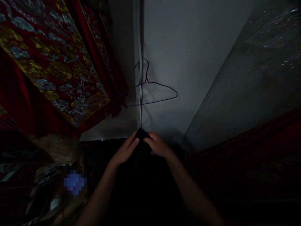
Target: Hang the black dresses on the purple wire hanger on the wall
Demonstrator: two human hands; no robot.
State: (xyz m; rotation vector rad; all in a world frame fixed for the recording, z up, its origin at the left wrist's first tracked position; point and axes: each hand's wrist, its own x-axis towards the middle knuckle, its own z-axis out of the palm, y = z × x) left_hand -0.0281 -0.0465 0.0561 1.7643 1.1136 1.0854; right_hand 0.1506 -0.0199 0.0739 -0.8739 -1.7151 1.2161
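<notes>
Black cloth (142, 135) fills left grip (127, 148) and right grip (159, 145), below hanger (146, 80) near red fabric (67, 64).

Pale wall (188, 47), dimly lit; purple hanger (146, 80) hung against it beside a white cable (140, 40). Lower left, checked cloth (61, 150) and blurred blue item (74, 182) among clutter; support beneath too dark to tell.

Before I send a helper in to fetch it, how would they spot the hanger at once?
Start at the pale wall, right of the embroidered red cloth. Where a pale strip runs down the wall, look for a hanger crossing it, hook uppermost. Unlike the broad cloth, it is only a thin, dark purple outline.
</notes>
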